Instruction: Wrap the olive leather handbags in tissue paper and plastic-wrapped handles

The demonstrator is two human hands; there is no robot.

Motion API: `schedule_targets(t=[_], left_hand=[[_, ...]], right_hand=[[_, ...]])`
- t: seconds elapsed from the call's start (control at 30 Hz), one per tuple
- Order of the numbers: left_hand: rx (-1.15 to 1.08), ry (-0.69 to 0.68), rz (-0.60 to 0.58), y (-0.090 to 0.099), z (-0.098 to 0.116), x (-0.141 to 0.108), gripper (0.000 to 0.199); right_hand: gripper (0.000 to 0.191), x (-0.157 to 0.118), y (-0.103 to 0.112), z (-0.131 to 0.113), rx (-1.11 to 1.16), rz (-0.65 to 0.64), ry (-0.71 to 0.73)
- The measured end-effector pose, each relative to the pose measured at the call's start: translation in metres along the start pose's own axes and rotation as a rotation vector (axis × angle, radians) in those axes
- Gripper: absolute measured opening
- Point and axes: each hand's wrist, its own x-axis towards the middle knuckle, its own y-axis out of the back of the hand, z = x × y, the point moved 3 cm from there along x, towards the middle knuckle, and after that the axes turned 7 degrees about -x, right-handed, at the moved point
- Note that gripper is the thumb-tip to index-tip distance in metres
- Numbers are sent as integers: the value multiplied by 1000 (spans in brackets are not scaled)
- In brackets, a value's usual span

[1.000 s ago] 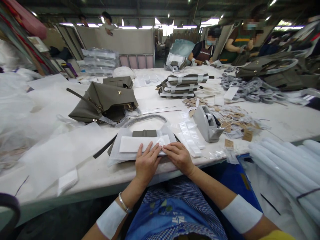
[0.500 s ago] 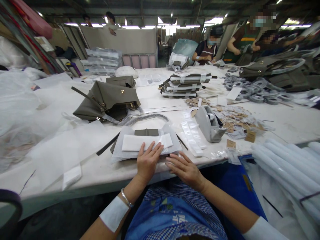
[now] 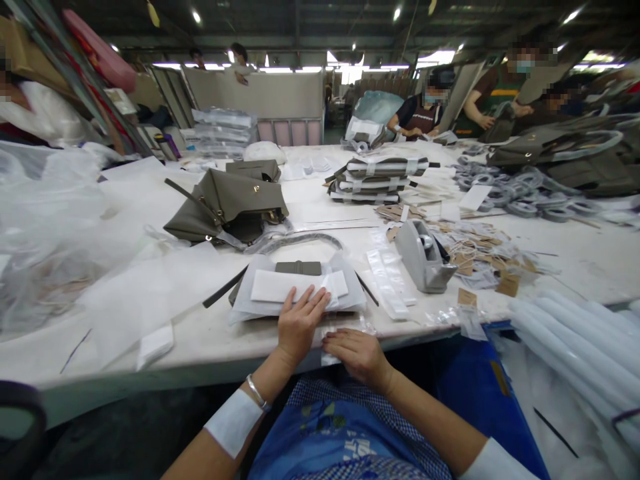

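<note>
A grey-brown handbag (image 3: 235, 292) lies flat at the table's front edge, largely hidden under a sheet of white tissue paper (image 3: 243, 308). Across it lies a folded white strip (image 3: 270, 287), below a grey-brown strap piece (image 3: 299, 268). My left hand (image 3: 301, 325) presses on the strip with its fingers stretched out. Just in front of the bag, at the table edge, my right hand (image 3: 357, 353) has its fingers pressed together on thin clear plastic (image 3: 329, 359), part of which hangs over the edge. A plastic-wrapped handle (image 3: 310, 237) arches behind the bag.
A tape dispenser (image 3: 423, 260) stands right of the bag, beside clear plastic sleeves (image 3: 387, 283) and loose tags (image 3: 480, 250). Another handbag (image 3: 225, 200) lies back left; wrapped bags (image 3: 377, 180) are stacked behind. White rolls (image 3: 575, 340) lie at right. Co-workers (image 3: 425, 103) stand across the table.
My right hand has moved down and slightly left to the table edge, its fingers drawn together on the clear plastic. My left hand stays on the white strip. The camera view has shifted slightly.
</note>
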Motion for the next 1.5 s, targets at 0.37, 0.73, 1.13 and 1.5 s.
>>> schedule_targets(t=[0.37,0.73,1.13,1.5], left_hand=[[-2,6,-23,-4,-2,-1,37],[23,-11,-102,-3,-2,-3,40],[-3,2,-32,-1,-4,-1,27],[-35,-48,-152,1,-4,5,43]], right_hand=[[40,-7,26,-35,99,17,-194],[27,67,56,7,23,6,-240],[8,112,11,98,-194,-281,-575],[12,113,-9,120,-118,-430,-464]])
